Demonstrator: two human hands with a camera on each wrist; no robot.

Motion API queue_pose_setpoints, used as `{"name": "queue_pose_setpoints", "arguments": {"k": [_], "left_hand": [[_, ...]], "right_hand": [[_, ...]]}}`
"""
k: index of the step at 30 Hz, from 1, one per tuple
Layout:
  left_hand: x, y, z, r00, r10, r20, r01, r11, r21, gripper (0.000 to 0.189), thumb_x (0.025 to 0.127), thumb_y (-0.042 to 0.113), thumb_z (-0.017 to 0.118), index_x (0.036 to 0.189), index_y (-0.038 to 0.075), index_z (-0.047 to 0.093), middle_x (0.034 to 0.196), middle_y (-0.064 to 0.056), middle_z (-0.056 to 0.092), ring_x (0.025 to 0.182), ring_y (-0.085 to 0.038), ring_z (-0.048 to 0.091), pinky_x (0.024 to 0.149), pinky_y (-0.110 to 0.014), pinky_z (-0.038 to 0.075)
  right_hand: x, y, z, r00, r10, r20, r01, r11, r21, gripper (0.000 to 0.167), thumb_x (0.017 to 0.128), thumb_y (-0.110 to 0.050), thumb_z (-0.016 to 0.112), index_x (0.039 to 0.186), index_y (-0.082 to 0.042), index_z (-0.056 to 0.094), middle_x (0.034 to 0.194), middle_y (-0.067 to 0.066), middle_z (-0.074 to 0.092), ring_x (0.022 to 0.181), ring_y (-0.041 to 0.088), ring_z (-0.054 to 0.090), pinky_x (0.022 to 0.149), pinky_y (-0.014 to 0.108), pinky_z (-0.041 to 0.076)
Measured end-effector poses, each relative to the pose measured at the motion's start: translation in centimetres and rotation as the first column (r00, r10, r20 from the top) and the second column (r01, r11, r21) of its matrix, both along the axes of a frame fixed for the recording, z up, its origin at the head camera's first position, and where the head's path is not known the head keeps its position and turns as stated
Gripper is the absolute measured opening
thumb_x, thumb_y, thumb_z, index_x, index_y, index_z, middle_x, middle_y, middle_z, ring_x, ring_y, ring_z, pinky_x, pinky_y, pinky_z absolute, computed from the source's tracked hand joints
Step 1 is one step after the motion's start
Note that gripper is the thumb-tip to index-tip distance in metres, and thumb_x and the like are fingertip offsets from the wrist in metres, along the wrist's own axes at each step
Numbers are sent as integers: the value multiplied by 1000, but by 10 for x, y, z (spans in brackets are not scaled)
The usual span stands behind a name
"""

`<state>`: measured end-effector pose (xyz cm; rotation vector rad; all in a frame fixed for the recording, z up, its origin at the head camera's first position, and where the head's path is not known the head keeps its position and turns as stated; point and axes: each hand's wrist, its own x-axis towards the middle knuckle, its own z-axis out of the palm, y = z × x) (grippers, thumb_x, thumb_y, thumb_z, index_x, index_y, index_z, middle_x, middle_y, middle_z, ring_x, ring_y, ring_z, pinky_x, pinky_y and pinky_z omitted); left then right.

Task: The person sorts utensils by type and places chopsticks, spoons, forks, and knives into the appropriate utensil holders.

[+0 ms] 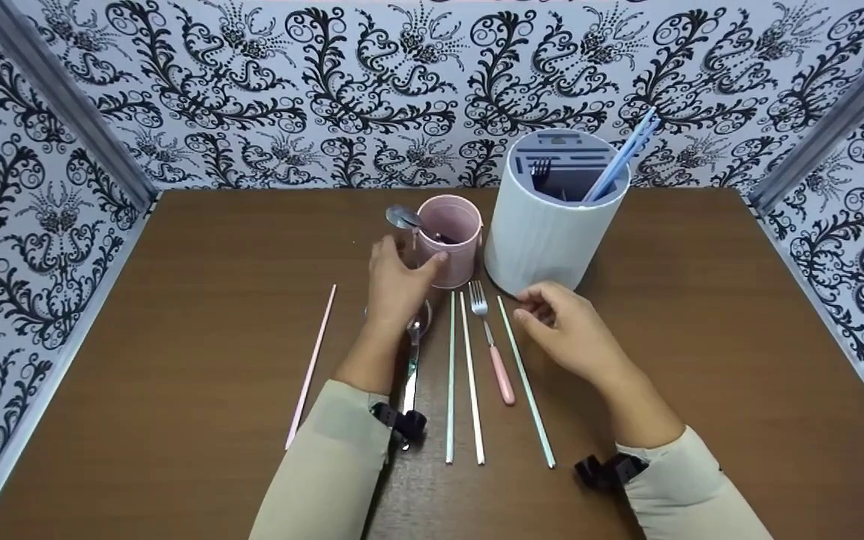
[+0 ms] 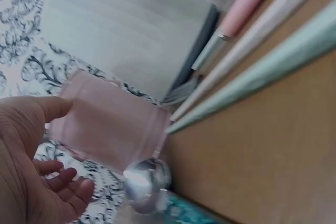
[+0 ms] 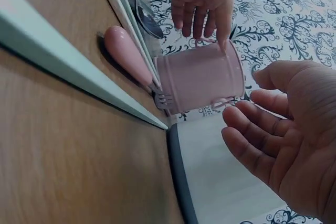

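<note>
My left hand [image 1: 396,283] is at the left side of a pink cup [image 1: 456,262], its thumb against the cup's wall near the rim. Its other fingers are loosely spread and hold nothing. A spoon [image 1: 403,217] leans out over the cup's left rim. My right hand [image 1: 571,330] hovers with loosely bent fingers near the base of a white utensil holder [image 1: 541,240], holding nothing. Between the hands lie a fork [image 1: 502,375] with a pink handle, two green chopsticks [image 1: 451,375] and a white chopstick [image 1: 472,375]. A metal spoon [image 2: 144,184] lies partly hidden under my left arm.
Blue chopsticks [image 1: 627,154] and a dark fork [image 1: 541,169] stand in the holder's grey top. A pink chopstick [image 1: 312,367] lies on the brown table [image 1: 214,315] at the left. Patterned walls [image 1: 289,97] enclose the table's back and sides.
</note>
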<state>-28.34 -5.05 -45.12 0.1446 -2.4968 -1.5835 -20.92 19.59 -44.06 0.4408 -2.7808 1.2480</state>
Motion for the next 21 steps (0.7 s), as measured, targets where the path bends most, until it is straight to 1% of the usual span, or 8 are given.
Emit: {"name": "queue_pose_setpoints", "arguments": {"k": [4, 7, 9, 13, 15, 17, 19, 21], "left_hand": [[4, -1, 13, 999, 31, 17, -32, 999, 42, 107, 81, 45, 87, 159, -1, 29, 153, -24, 45, 144, -37, 44, 124, -47, 36], [6, 0, 23, 994, 98, -44, -96, 994, 58, 119, 78, 51, 88, 163, 4, 20, 158, -20, 39, 150, -35, 36, 126, -46, 32], [9, 1, 30, 982, 154, -107, -149, 987, 58, 122, 76, 54, 89, 165, 7, 18, 161, -17, 36, 152, -33, 31, 128, -45, 30], [12, 7, 44, 944, 225, -241, -215, 974, 68, 121, 76, 51, 90, 165, 9, 20, 164, -15, 30, 152, -33, 27, 128, -43, 29], [12, 11, 51, 925, 231, -302, -221, 973, 67, 118, 77, 48, 90, 164, 9, 22, 164, -15, 28, 151, -33, 27, 128, -42, 28], [11, 17, 57, 910, 218, -352, -211, 976, 58, 114, 78, 47, 89, 163, 8, 25, 165, -15, 29, 152, -31, 27, 129, -41, 25], [10, 24, 61, 904, 188, -385, -182, 982, 52, 110, 80, 47, 88, 162, 6, 26, 165, -16, 29, 154, -30, 26, 130, -40, 22], [8, 33, 63, 903, 145, -405, -139, 989, 44, 108, 81, 49, 86, 161, 6, 28, 166, -16, 29, 155, -29, 25, 130, -41, 21]], "right_hand": [[3, 3, 6, 1000, 7, 12, -7, 1000, 19, 24, 99, -13, 69, 118, 1, 68, 105, 10, 69, 93, 22, 65, 83, 43, 58], [5, 6, 9, 1000, 8, 7, -9, 999, 41, 23, 98, -12, 69, 118, 0, 68, 104, 9, 69, 92, 21, 64, 83, 44, 57], [6, 7, 11, 1000, 10, 1, -11, 998, 59, 22, 98, -12, 69, 117, -1, 68, 103, 8, 68, 91, 19, 63, 82, 41, 56], [10, 9, 11, 1000, 28, -4, -28, 995, 96, 22, 98, -12, 69, 117, -3, 68, 102, 6, 68, 91, 17, 63, 82, 38, 56], [12, 9, 11, 999, 41, 9, -42, 993, 114, 22, 98, -12, 69, 118, -3, 68, 102, 6, 68, 91, 17, 64, 82, 37, 56], [15, 10, 10, 998, 52, 32, -56, 990, 128, 23, 98, -13, 70, 118, -2, 67, 103, 6, 68, 92, 17, 64, 83, 38, 57], [17, 10, 9, 997, 55, 62, -63, 988, 144, 25, 97, -14, 70, 119, -2, 66, 104, 7, 68, 93, 18, 66, 84, 40, 57], [19, 10, 8, 994, 51, 97, -66, 985, 162, 28, 97, -15, 71, 120, -1, 66, 106, 9, 68, 95, 21, 67, 85, 41, 58]]}}
